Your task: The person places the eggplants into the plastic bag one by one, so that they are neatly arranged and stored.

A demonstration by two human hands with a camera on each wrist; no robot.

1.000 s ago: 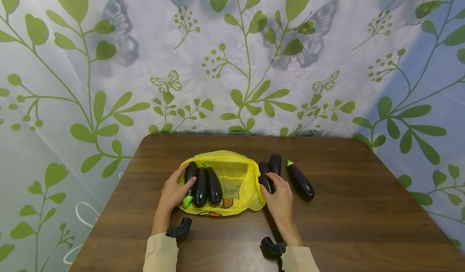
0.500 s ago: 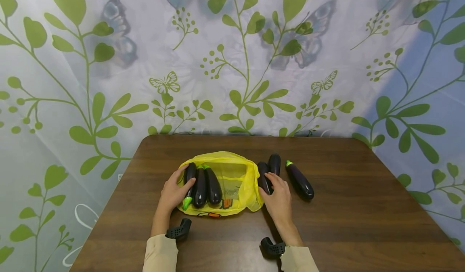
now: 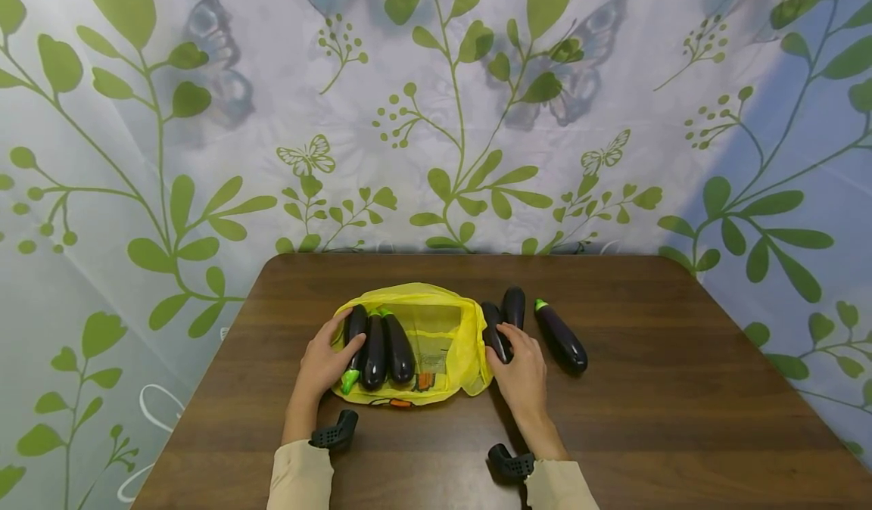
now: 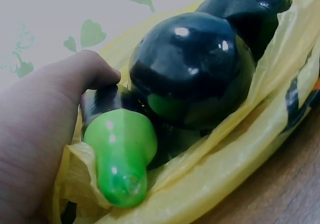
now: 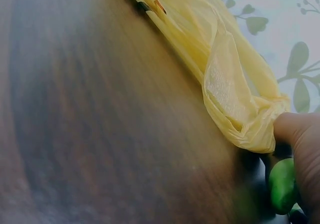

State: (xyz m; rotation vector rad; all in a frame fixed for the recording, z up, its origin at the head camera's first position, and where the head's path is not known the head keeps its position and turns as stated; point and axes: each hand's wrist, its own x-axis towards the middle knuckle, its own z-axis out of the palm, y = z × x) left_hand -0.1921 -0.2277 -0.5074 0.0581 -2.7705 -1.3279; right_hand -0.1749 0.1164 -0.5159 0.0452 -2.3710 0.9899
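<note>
An open yellow plastic bag (image 3: pixel 471 347) lies on the table with three dark eggplants in it. My left hand (image 3: pixel 322 360) grips the leftmost eggplant (image 3: pixel 355 327), its thumb lying over the dark body near the green cap. In the left wrist view that green cap (image 4: pixel 124 154) points toward the camera, beside the round ends of the other eggplants (image 4: pixel 192 69). Just outside the bag's right side, my right hand (image 3: pixel 524 377) holds another eggplant (image 3: pixel 492 319). The right wrist view shows its thumb against the bag's bunched edge, with a green cap (image 5: pixel 283 186) below. The fingers' undersides are hidden.
Two more eggplants lie to the right: one upright in view behind the right hand (image 3: pixel 514 307), another slanted farther right (image 3: pixel 562 340). The brown wooden table (image 3: pixel 681 389) ends at a patterned cloth backdrop (image 3: pixel 436 116).
The bag's right edge has drawn in slightly to the left, and the right hand has shifted slightly left with it. The left hand keeps its hold; the camera view has drifted a little.
</note>
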